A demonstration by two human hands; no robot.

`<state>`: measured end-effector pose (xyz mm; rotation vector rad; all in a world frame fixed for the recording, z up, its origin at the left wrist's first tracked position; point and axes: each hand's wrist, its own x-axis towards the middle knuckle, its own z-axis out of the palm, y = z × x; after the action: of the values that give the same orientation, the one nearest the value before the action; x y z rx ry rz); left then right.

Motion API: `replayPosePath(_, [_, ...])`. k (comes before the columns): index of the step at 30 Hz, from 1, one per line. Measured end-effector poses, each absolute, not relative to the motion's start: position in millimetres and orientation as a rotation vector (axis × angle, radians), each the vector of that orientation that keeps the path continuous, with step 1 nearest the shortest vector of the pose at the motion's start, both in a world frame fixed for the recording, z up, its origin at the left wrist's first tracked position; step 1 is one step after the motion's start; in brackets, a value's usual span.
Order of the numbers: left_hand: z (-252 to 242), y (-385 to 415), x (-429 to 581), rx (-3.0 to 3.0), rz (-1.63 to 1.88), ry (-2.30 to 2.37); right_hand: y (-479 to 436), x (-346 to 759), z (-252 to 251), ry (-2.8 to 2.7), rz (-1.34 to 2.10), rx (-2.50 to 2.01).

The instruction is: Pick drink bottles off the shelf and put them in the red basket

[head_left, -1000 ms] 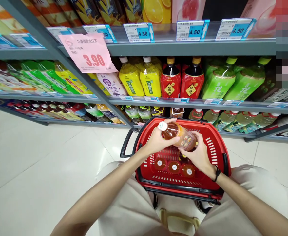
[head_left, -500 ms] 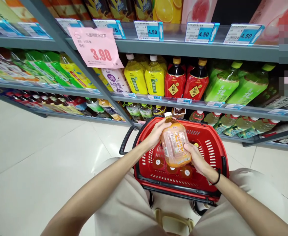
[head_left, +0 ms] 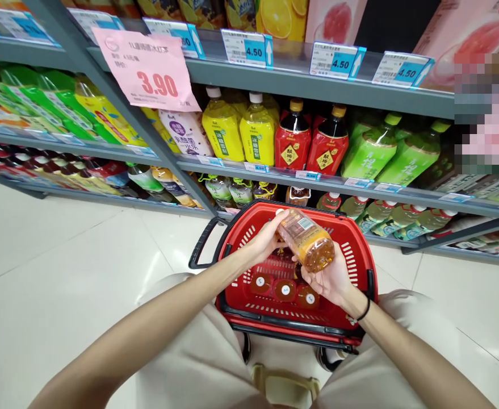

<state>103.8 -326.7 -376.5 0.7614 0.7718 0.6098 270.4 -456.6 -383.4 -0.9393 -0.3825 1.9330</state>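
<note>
Between my two hands, a clear bottle of orange-brown drink is held tilted above the basket, its base toward me and its white cap pointing away. My left hand grips it round the neck end, fingers closed. At the base end, my right hand is closed on its side, with a black band at the wrist. Below is a red shopping basket with slotted walls and black handles. In it, several brown bottles show their round ends with white dots.
A grey shelf rack stands close in front with drinks. Yellow bottles, red bottles and green bottles line its middle level. A pink price sign hangs from it. Pale tiled floor lies at left.
The bottle has been turned over in my hands, from its front label to a barcode side, and its base has lifted toward me. The view has shifted slightly right.
</note>
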Motion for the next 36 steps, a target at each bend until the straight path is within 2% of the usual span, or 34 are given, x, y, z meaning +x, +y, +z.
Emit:
replayPosePath(11, [-374, -320, 104, 0.734, 0.688, 0.764, -451, 268, -363, -0.271, 1.926, -0.954])
replayPosePath(18, [-358, -310, 101, 0.630, 0.849, 0.762, -457, 265, -371, -0.733, 1.259, -1.275])
replayPosePath(23, [-349, -312, 92, 0.673, 0.850, 0.728, -470, 276, -377, -1.307, 0.816, -1.472])
replayPosePath(30, [-347, -310, 85, 0.691, 0.871, 0.612, -466, 288, -388, -1.811, 0.118, -1.350])
replayPosePath(36, [-340, -312, 81, 0.734, 0.890, 0.530, -460, 298, -391, -2.019, -0.126, -1.214])
